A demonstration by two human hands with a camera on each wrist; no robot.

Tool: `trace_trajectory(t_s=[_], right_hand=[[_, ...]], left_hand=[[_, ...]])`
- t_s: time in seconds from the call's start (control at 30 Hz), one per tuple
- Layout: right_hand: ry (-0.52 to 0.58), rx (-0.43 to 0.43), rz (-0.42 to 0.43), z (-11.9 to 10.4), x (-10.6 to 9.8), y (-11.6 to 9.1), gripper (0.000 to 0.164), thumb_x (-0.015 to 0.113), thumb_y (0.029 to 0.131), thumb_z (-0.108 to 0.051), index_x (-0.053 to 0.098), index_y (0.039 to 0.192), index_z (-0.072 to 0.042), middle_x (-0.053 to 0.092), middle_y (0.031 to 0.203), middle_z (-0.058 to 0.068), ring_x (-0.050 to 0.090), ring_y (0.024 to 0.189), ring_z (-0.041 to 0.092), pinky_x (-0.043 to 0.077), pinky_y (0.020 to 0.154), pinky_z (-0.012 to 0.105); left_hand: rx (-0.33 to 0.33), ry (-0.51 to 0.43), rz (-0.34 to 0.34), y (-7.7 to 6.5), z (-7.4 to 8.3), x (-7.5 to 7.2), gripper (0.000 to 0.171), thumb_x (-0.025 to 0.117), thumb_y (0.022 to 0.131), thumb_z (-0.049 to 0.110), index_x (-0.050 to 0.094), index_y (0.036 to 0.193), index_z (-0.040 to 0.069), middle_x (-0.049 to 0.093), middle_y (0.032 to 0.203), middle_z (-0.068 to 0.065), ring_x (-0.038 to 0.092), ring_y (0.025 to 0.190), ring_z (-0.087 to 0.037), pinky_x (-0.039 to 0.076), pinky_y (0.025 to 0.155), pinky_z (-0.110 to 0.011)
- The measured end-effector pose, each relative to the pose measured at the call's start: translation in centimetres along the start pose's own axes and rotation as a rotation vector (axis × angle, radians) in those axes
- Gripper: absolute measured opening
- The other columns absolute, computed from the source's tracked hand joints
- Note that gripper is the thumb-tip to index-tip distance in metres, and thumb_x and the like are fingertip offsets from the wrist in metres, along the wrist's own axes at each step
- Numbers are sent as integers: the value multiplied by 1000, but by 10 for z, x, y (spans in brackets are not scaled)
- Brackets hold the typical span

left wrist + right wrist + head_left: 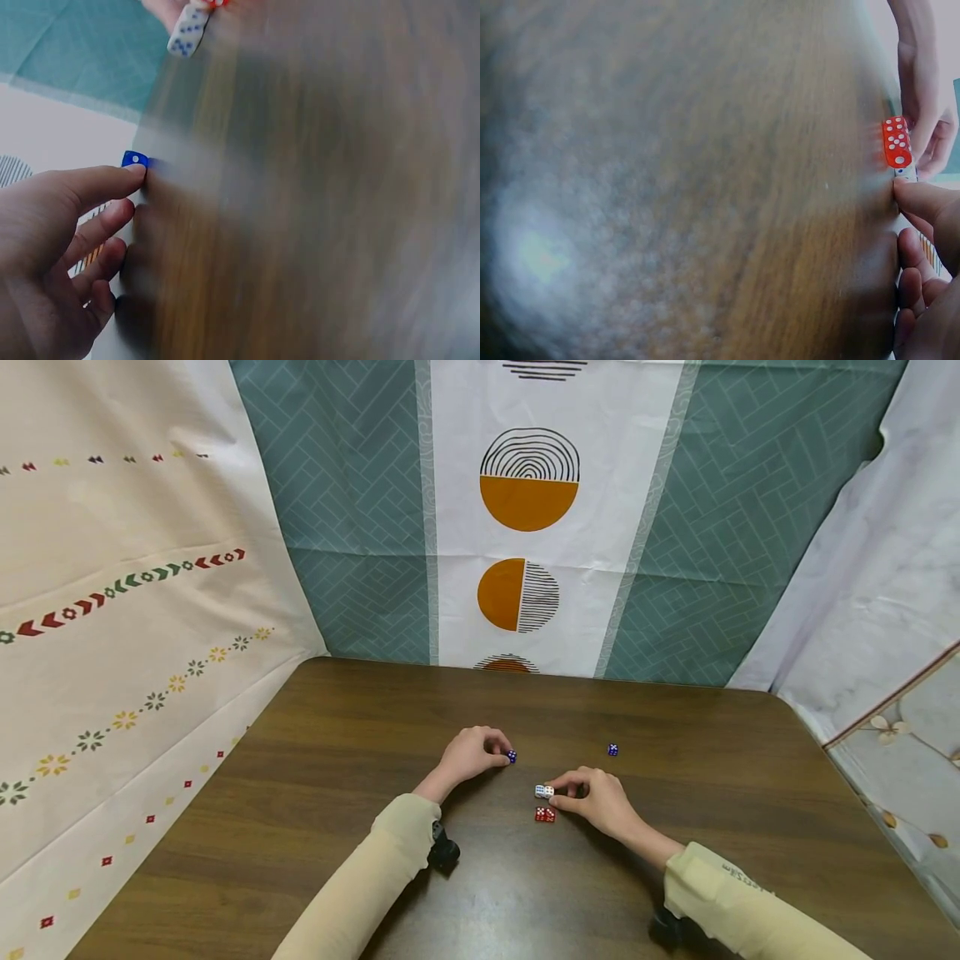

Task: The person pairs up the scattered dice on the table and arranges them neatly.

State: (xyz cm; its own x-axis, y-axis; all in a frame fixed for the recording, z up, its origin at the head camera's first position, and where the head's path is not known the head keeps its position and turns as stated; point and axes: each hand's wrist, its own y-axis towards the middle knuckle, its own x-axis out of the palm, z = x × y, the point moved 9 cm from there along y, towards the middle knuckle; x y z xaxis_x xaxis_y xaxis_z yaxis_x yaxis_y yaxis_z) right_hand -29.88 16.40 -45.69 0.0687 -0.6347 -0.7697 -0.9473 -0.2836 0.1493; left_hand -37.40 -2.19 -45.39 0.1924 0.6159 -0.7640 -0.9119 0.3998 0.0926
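Observation:
My left hand [471, 753] pinches a blue die [512, 757] between thumb and forefinger, low over the table. The same blue die [133, 158] shows at the thumb tip in the left wrist view. My right hand [596, 797] has thumb and forefinger on the right-hand white die [550, 792], which sits side by side with another white die [539, 791]. Just in front of that pair lie two red dice [545, 814], also side by side. In the right wrist view the red dice [897, 141] partly hide the white ones.
A second blue die [612, 749] lies farther back, to the right of both hands. All of this is on a brown wooden table [300, 827]. Patterned cloths hang behind it, including a green and white one [360, 527], and at both sides.

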Motion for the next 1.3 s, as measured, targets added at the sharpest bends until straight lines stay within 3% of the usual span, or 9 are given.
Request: trace_trajectory(t_s=[0.6, 1.3], right_hand=[[17, 5, -9, -1, -1, -1, 16, 80, 82, -27, 78, 98, -26, 59, 76, -8, 47, 69, 5, 37, 61, 21], [12, -9, 3, -1, -1, -1, 15, 81, 82, -25, 78, 96, -26, 58, 75, -8, 46, 68, 5, 38, 61, 21]], left_hand=[[-51, 7, -13, -1, 25, 21, 10, 78, 85, 25, 75, 93, 21, 61, 71, 7, 46, 57, -6, 33, 52, -22], [-5, -31, -10, -1, 38, 29, 9, 80, 83, 24, 75, 89, 20, 59, 67, 7, 44, 56, -5, 32, 52, -21]])
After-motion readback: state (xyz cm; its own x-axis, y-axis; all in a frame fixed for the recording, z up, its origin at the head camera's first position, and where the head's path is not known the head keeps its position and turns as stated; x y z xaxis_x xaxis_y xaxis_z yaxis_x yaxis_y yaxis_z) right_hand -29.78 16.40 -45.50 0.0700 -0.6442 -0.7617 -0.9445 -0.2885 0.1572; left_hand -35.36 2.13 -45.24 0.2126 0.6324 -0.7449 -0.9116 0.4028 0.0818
